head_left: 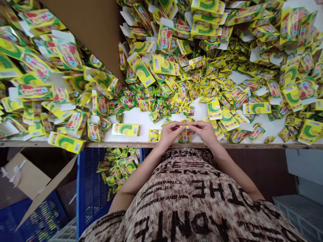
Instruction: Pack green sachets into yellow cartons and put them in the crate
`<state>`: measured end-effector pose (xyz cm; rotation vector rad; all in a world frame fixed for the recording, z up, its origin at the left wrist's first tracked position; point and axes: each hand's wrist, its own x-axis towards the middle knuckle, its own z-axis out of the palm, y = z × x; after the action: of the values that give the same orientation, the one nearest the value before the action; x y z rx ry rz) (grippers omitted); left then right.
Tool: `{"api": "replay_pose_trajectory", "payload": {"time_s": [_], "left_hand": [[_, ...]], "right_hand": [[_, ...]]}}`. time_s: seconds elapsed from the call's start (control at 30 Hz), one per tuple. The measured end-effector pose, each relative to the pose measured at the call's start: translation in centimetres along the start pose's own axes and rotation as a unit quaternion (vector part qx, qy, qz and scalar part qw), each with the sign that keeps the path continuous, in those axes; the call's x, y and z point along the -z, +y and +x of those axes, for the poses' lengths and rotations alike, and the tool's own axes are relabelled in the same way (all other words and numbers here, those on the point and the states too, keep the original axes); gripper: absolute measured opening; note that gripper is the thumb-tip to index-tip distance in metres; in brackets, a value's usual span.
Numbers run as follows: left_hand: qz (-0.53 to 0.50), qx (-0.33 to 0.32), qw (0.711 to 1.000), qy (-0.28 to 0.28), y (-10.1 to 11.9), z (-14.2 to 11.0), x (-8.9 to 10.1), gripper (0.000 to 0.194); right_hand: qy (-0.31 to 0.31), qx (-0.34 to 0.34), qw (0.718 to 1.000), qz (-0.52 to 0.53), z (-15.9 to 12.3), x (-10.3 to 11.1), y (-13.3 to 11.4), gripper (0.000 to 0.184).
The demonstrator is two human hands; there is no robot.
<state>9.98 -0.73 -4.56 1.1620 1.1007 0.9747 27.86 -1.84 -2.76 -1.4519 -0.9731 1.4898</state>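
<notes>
Sachets in yellow and green lie in a big heap on the white table, and you hold one small sachet right at the front edge of this table, just before your body. I judge it very light and soft, a thin foil packet that bends and crinkles easily, and its glossy skin can slip between dry fingers. It is better to take it by the flat sealed edges at the top, not by the filled middle, because there the contents may shift or be crushed.

Your left hand and your right hand are brought close together over the table edge, fingertips almost meeting. Both are nearly closed in a pinch, and they grip the upper edge of the small sachet from two sides, so that it hangs down between them. How hard the fingers press, I cannot tell.

Left of your hands on the table lies a flat yellow carton, and between it and your hands one loose sachet. Farther back on the table many open cartons are mixed in the heap. Below the table edge, a blue crate holds more packets.
</notes>
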Motion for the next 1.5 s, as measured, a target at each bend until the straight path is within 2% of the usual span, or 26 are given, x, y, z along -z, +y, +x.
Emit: {"api": "replay_pose_trajectory", "payload": {"time_s": [0.13,0.2,0.33,0.47,0.53,0.63,0.73,0.8,0.83,0.87,0.93,0.97,1.0,1.07,1.13,1.17,1.23,1.3,1.37,1.43,1.5], "left_hand": [[0.069,-0.112,0.991,-0.018,0.0,-0.2,0.5,0.015],[0.085,-0.137,0.986,-0.035,-0.1,-0.3,0.6,0.018],[0.097,-0.116,0.988,-0.041,-0.2,-0.8,0.7,0.025],[0.108,-0.094,0.988,-0.055,-0.1,-1.5,0.6,0.023],[0.091,-0.097,0.989,-0.059,-0.3,-1.7,0.4,0.019],[0.075,-0.084,0.990,-0.082,-0.6,-1.8,-0.2,0.020],[0.065,-0.043,0.995,-0.058,0.3,-1.9,0.2,0.026],[0.038,0.007,0.999,-0.009,1.4,-2.4,2.1,0.028],[0.029,0.039,0.999,-0.002,2.1,-2.9,3.8,0.028],[0.027,0.077,0.997,-0.012,2.6,-3.6,5.9,0.028],[0.070,0.165,0.979,-0.100,3.2,-6.0,10.9,0.026],[0.100,0.218,0.959,-0.149,3.2,-7.5,13.5,0.026],[0.129,0.266,0.940,-0.168,3.0,-9.2,16.0,0.028],[0.194,0.347,0.909,-0.121,2.4,-12.5,19.8,0.036],[0.243,0.395,0.884,-0.057,2.0,-14.8,21.6,0.043],[0.252,0.397,0.881,-0.044,2.0,-15.2,21.5,0.043],[0.237,0.349,0.905,-0.053,2.4,-14.3,19.6,0.037],[0.214,0.245,0.944,-0.051,3.0,-11.4,16.1,0.031],[0.224,0.133,0.966,0.009,3.0,-7.3,11.9,0.029],[0.305,0.046,0.946,0.099,2.4,-3.2,8.2,0.024],[0.409,0.020,0.903,0.133,1.4,-0.2,5.6,0.021]], "right_hand": [[-0.033,0.054,0.997,-0.041,-0.4,0.7,0.5,0.031],[-0.033,0.101,0.991,-0.076,-0.6,0.9,0.8,0.030],[-0.004,0.198,0.969,-0.146,-1.4,0.6,1.2,0.022],[0.033,0.257,0.948,-0.182,-2.6,0.0,1.6,0.017],[0.035,0.265,0.945,-0.190,-2.9,0.2,1.5,0.013],[0.006,0.233,0.951,-0.203,-2.0,1.1,1.0,0.012],[0.056,0.186,0.941,-0.276,0.3,1.6,0.3,0.017],[0.082,0.157,0.911,-0.371,1.9,1.2,0.2,0.024],[0.070,0.148,0.894,-0.417,2.6,0.9,0.2,0.030],[0.050,0.146,0.879,-0.450,3.0,0.4,0.3,0.034],[0.013,0.156,0.869,-0.470,3.4,-0.2,0.7,0.029],[-0.001,0.158,0.876,-0.456,3.4,-0.4,0.8,0.026],[-0.010,0.152,0.890,-0.429,3.4,-0.3,0.9,0.025],[-0.013,0.117,0.935,-0.335,3.5,0.3,0.9,0.032],[0.008,0.073,0.978,-0.196,3.7,1.4,0.5,0.037],[0.030,0.060,0.990,-0.125,3.9,2.0,0.2,0.040],[0.089,0.060,0.994,-0.023,4.3,3.0,-0.5,0.043],[0.132,0.077,0.988,0.009,4.6,3.4,-1.0,0.042],[0.118,0.086,0.989,-0.010,4.6,3.3,-1.2,0.037],[0.058,0.087,0.993,-0.063,4.5,2.9,-1.2,0.032],[0.015,0.102,0.986,-0.133,4.4,2.6,-1.3,0.028]]}}
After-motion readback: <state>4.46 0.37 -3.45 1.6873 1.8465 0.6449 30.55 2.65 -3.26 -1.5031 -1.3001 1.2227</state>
